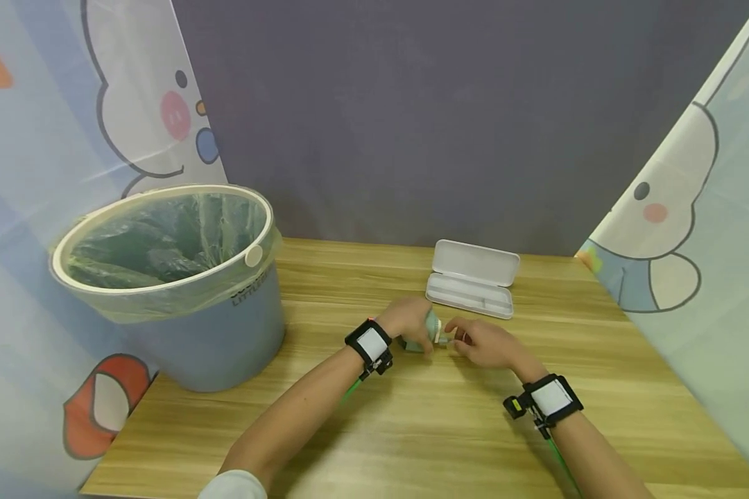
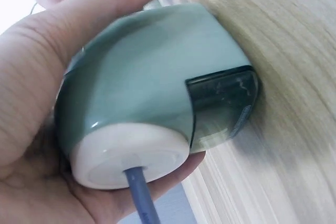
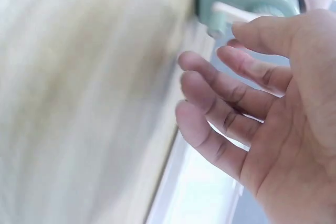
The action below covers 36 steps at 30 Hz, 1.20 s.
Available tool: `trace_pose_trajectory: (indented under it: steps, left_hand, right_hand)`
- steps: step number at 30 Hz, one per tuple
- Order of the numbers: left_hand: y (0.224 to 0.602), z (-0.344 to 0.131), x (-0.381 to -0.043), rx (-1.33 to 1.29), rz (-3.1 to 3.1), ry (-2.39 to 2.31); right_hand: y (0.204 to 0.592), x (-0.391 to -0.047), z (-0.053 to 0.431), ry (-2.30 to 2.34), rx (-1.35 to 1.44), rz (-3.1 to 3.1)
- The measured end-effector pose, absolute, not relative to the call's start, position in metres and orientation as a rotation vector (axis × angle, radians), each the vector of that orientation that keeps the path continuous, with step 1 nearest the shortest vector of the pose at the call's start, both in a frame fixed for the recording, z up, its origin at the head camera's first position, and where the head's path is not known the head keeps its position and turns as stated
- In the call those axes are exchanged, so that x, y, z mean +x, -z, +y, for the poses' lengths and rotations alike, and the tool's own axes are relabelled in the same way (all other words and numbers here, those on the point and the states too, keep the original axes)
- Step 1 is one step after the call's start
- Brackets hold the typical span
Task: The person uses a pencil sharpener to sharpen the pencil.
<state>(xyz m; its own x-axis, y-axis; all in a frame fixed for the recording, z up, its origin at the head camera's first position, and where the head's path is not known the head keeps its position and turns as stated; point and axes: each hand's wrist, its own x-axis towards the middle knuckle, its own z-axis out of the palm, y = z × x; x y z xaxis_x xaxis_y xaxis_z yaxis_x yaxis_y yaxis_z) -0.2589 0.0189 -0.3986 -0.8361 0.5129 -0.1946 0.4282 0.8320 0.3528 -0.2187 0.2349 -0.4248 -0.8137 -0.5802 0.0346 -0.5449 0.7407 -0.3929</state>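
My left hand [image 1: 407, 319] grips a green crank pencil sharpener [image 2: 142, 72] on the wooden table, thumb over one side and fingers under the other. A blue-grey pencil [image 2: 140, 195] sticks out of the white round front, and a dark see-through shavings drawer [image 2: 220, 106] shows at the sharpener's base. On the opposite side is the crank, with a pale arm and a small green knob [image 3: 216, 24]. Right at that knob are the thumb and forefinger of my right hand [image 1: 487, 343]; its other fingers are spread and loosely bent, holding nothing.
Just behind the hands lies an open white pencil case [image 1: 474, 262] with a divided tray. A large blue bin [image 1: 225, 346] with a clear liner stands at the left. A dark panel [image 1: 399, 125] and cartoon-print cloths [image 1: 668, 208] border the table [image 1: 462, 436].
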Motion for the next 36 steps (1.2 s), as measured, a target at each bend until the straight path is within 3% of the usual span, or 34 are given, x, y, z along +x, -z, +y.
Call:
trace_pose_trajectory:
  steps: [14, 24, 36]
  left_hand:
    - [0.383, -0.021, -0.268, 0.755, 2.514, -0.804]
    - [0.381, -0.061, -0.273, 0.839, 2.531, -0.910]
    - [0.396, -0.072, -0.262, 0.839, 2.662, -0.947]
  right_hand:
    - [0.398, -0.223, 0.242, 0.700, -0.942, 2.833]
    - [0.379, -0.238, 0.215, 0.768, -1.032, 2.774]
    - [0.388, -0.252, 0.173, 0.590, -1.133, 2.763]
